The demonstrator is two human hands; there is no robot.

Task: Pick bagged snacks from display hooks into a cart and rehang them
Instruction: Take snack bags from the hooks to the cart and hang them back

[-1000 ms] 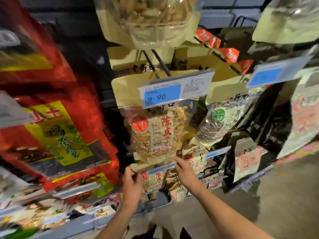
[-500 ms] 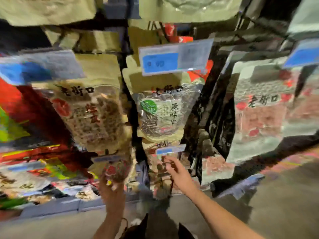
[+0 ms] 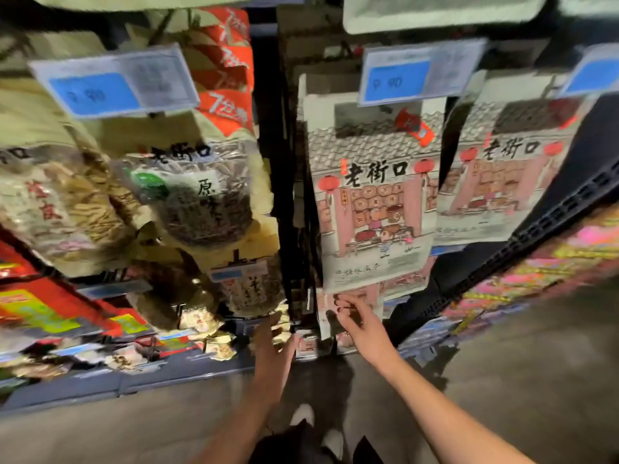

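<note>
Pale printed film, drawn with a pink shopfront and red lanterns, covered the snack bag [image 3: 373, 199] that hung at the centre of the head view, beneath a blue price tag [image 3: 418, 73] on the display hook. A second bag of the same design [image 3: 505, 175] hung just beside it to the right. To the left of the dark upright post [image 3: 268, 162], a clear bag of dark seeds [image 3: 201, 199] and a clear bag of pale strips [image 3: 63, 202] hung under another blue price tag [image 3: 114, 83].

The person's right hand [image 3: 360, 321] reached up to the lower rows, its fingers loosely bent and spread at the edge of a smaller bag of the same print [image 3: 338, 313] below the central one; it touched the pack or came very near, but had closed on nothing. The left hand [image 3: 273, 343] was blurred by motion, with fingers extended towards the small packets on the bottom row, and appeared to hold nothing. No cart was in view.

The bags looked light and soft, their film likely slick and prone to crumple, the contents easily crushed. The surest hold would probably be a pinch on the flat sealed header near the hang hole, so that the pack could be slid straight off the hook.
</note>
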